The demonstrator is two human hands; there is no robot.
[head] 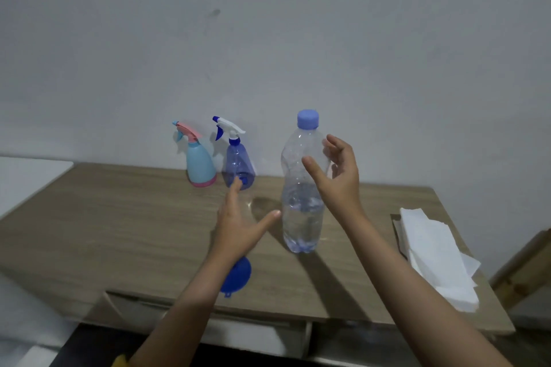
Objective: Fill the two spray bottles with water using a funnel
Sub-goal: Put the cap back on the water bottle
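Two spray bottles stand by the wall with their heads on: a light blue one with a pink trigger (200,166) and a clear dark blue one with a white trigger (238,165). A capped clear water bottle (303,188), about half full, stands upright mid-table. My right hand (337,173) hovers just right of its upper body, fingers spread and relaxed, not gripping it. My left hand (241,222) hangs flat over the table, left of the water bottle, fingers straight. A blue funnel (237,277) lies on the table, partly hidden under my left forearm.
The wooden table (119,232) ends close to me, with a drawer front below its edge. A stack of white paper towels (435,256) lies at the right edge. A white surface (26,179) adjoins the table on the left. A wooden frame (524,265) stands at far right.
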